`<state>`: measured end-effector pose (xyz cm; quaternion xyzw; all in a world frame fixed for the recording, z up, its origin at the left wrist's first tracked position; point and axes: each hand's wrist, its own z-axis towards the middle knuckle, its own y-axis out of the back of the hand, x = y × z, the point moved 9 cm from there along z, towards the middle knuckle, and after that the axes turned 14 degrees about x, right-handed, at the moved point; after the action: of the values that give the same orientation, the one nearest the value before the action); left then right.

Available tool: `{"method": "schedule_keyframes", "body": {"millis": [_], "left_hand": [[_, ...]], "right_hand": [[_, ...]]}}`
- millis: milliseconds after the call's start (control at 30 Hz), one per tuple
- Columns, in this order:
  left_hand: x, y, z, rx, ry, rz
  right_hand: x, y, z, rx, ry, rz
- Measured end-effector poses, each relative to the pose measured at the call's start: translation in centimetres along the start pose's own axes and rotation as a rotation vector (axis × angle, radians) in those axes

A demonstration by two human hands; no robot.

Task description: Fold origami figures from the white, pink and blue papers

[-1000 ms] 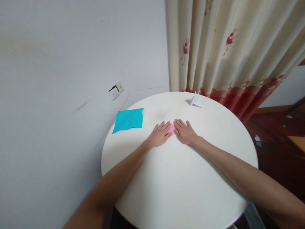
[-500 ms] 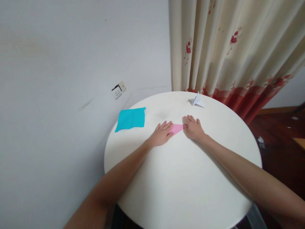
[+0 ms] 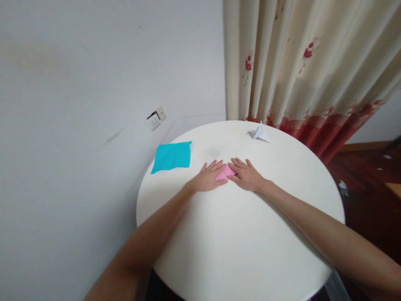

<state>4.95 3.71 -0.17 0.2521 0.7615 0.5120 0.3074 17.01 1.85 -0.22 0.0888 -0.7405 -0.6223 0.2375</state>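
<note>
While flat, pink paper [image 3: 226, 172] lies btwn 2 hands.

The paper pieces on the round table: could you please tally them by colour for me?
Pink: 1, the folded pink paper pressed flat between the left hand and the right hand.
Teal: 1, the flat teal sheet.
White: 1, the folded white paper figure.
Total: 3

- One head view, worn by the person, looks forward and down across the round desk [image 3: 238, 234].
- It faces the wall [image 3: 94, 83] and curtain [image 3: 307, 62] beyond.
- Forearms enter from the bottom; the desk's far edge is mid-frame.
</note>
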Motion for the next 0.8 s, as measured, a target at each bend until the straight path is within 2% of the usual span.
{"method": "schedule_keyframes", "body": {"millis": [133, 400, 633, 800], "left_hand": [[-0.5, 0.0, -0.1, 0.001, -0.001, -0.001], [-0.2, 1.1, -0.1, -0.124, -0.019, -0.032], [-0.8, 1.8, -0.8, -0.138, -0.081, -0.018], [-0.5, 2.1, -1.0, -0.185, -0.049, -0.029]], "right_hand": [[0.0, 0.0, 0.0, 0.001, 0.002, 0.0], [-0.2, -0.1, 0.0, 0.011, -0.003, 0.027], [-0.2, 0.2, 0.0, -0.01, -0.012, 0.05], [-0.2, 0.4, -0.1, -0.021, -0.011, 0.065]]}}
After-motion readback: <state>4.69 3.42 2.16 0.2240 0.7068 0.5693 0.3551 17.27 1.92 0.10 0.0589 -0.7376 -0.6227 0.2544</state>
